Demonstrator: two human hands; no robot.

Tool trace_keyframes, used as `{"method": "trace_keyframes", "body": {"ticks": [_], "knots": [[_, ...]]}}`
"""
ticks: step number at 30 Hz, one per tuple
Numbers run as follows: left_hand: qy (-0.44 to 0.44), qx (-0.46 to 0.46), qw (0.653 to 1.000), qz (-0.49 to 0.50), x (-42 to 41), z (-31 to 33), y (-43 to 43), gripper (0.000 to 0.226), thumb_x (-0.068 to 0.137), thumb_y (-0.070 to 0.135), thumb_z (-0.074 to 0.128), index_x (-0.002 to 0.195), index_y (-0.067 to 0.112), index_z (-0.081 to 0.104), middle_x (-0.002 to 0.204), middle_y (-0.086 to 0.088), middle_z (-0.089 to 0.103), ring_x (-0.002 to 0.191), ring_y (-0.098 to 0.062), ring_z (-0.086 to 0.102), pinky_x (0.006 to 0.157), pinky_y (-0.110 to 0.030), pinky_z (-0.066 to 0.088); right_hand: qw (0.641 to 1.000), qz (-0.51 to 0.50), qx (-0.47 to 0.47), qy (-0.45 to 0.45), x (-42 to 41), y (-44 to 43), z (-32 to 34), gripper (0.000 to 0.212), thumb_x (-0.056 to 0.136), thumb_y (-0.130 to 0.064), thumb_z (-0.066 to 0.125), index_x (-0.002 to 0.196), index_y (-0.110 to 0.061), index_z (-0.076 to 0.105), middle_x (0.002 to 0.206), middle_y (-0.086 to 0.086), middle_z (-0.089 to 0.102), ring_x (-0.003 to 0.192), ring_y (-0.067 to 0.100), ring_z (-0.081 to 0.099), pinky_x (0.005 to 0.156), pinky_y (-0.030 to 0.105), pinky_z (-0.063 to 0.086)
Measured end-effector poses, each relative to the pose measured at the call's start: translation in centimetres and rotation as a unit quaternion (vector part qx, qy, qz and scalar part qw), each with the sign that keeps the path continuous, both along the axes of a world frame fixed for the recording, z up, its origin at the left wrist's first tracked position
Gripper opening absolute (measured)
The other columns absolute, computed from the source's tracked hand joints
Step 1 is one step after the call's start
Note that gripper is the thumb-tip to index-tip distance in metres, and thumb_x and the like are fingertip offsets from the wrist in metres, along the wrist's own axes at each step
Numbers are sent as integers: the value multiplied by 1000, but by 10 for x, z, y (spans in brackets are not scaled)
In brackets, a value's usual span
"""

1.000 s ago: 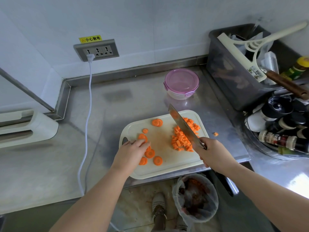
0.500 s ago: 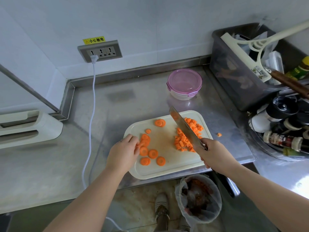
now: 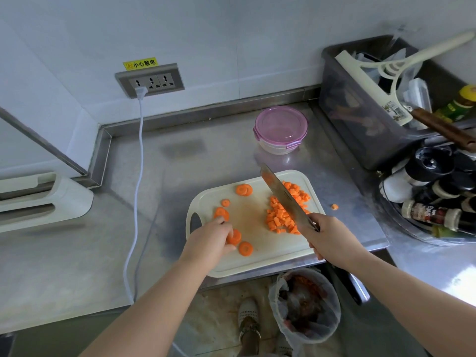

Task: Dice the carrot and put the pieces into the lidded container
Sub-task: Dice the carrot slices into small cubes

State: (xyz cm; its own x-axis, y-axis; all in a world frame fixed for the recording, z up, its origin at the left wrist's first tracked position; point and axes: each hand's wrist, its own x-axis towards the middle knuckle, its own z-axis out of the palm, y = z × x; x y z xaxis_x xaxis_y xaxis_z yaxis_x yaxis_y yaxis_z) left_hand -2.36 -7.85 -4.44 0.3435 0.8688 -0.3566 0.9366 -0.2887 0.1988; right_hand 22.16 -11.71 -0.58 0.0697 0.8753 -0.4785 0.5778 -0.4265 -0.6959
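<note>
Carrot rounds (image 3: 244,189): loose on left half of cutting board (image 3: 260,269); firm, light, probably damp and prone to roll or skid; best pinched by the rim and stacked flat.
Left hand (image 3: 210,240): fingertips pinching a small stack of rounds.
Right hand (image 3: 331,240): clenched round handle of knife (image 3: 283,199), blade slanted across diced pile (image 3: 279,219).
Lidded container (image 3: 280,130): behind board, lid on.
Stray piece (image 3: 334,207): on counter (image 3: 180,176), right of board.

Left hand (image 3: 208,240) now nearer, fingers around stacked carrot slices (image 3: 235,237).
</note>
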Motion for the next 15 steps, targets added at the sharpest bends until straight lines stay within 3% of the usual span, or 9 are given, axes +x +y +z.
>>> {"method": "trace_keyframes", "body": {"ticks": [2, 6, 9, 15], "knots": [[0, -4, 1000, -1, 0, 3, 2, 32, 89, 31, 62, 117, 21, 52, 125, 8, 45, 97, -19, 59, 72, -32, 45, 1000, -3, 1, 0, 0, -1, 1, 21, 97, -34, 49, 80, -22, 54, 64, 4, 54, 47, 13, 46, 40, 16, 40], [23, -17, 999, -45, 8, 6, 4, 47, 91, 26, 58, 136, 25, 41, 133, 5, 40, 105, -23, 58, 76, -35, 47, 1000, -1, -2, 2, -1, -2, 3, 22, 97, -34, 50, 78, -23, 54, 64, 4, 53, 44, 12, 45, 40, 16, 40], [41, -16, 997, -59, 15, 4, 7, 34, 93, 23, 55, 126, 21, 50, 124, 0, 45, 100, -25, 58, 71, -33, 43, 1000, 6, -3, 2, -2, -3, 4, 24, 96, -37, 50, 78, -23, 54, 64, 4, 55, 43, 11, 45, 41, 17, 41], [47, -24, 998, -43, 28, 5, 15, 33, 90, 25, 56, 122, 20, 50, 119, -2, 47, 98, -25, 56, 68, -33, 43, 1000, 17, -10, 10, -6, -9, 6, 27, 96, -33, 51, 72, -19, 49, 60, 3, 53, 40, 12, 44, 41, 19, 38]]}}
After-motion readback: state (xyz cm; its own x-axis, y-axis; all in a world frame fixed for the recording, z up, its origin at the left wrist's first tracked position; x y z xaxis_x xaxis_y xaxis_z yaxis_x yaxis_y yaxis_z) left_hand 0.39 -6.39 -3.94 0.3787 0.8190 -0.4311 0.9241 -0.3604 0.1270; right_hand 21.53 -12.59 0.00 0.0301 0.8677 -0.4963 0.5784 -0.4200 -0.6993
